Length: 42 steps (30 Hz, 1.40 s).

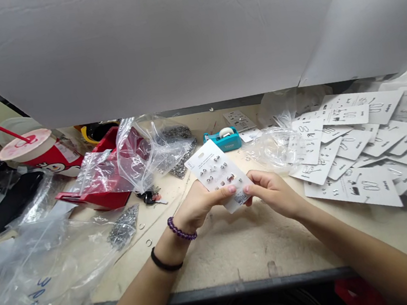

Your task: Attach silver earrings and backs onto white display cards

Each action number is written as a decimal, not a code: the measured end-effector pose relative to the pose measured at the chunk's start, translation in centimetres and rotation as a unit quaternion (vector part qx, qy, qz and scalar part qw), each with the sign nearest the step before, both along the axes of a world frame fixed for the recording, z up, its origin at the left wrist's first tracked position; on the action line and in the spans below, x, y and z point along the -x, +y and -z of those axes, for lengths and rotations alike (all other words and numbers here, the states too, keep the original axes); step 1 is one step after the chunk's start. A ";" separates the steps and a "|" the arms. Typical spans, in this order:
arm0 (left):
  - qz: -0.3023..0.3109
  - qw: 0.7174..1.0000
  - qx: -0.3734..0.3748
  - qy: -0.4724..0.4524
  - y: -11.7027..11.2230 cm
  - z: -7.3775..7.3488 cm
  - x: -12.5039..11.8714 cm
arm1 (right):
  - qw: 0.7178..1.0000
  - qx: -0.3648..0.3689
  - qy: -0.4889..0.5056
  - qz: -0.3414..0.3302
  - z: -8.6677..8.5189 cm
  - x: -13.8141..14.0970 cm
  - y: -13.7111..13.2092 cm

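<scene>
A white earring card (pixel 210 164) with several small metal earrings on it is held tilted above the middle of the table. My left hand (pixel 199 201) grips its lower left side, thumb on the front and fingers hidden behind. At the lower right edge, my right hand (pixel 269 191) pinches the card between thumb and fingers. Just beyond the card stands a teal tape dispenser (pixel 224 140) with a roll in it. Further right, many more white earring cards (pixel 352 187) lie in an overlapping spread.
Plastic bags of small metal parts (pixel 123 227) cover the left side, near a red scoop-like tray (pixel 109 200). A red-and-white cup (pixel 43 155) with a straw and a black phone (pixel 11 202) are at the far left. A crumpled clear bag (pixel 271 148) lies beyond my right hand. A white panel (pixel 172 40) rises behind.
</scene>
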<state>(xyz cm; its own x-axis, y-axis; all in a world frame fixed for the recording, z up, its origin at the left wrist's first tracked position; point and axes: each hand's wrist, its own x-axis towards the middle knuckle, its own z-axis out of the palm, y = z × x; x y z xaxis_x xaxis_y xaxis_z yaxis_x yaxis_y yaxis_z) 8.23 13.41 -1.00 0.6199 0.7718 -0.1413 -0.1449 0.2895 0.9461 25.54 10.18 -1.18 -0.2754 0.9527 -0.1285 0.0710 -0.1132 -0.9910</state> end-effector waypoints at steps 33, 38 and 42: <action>0.008 0.995 0.003 0.097 1.8 -0.3 1.8 | 0.997 0.047 0.064 -0.002 0.2 -0.1 0.4; -0.006 0.996 0.008 0.092 1.6 -0.1 1.6 | 0.997 0.036 0.063 -0.007 0.0 -0.2 0.2; -0.040 0.998 0.039 0.041 1.3 0.5 0.9 | 0.994 0.030 0.107 0.015 -0.2 0.1 0.1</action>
<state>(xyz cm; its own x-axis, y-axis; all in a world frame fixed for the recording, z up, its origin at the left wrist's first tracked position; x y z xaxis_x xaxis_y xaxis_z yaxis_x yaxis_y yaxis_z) 7.33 14.67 -1.54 0.5402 0.8034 -0.2505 -0.0927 0.3526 0.9312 25.49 10.29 -1.00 -0.2748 0.9531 -0.1271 -0.1454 -0.1718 -0.9743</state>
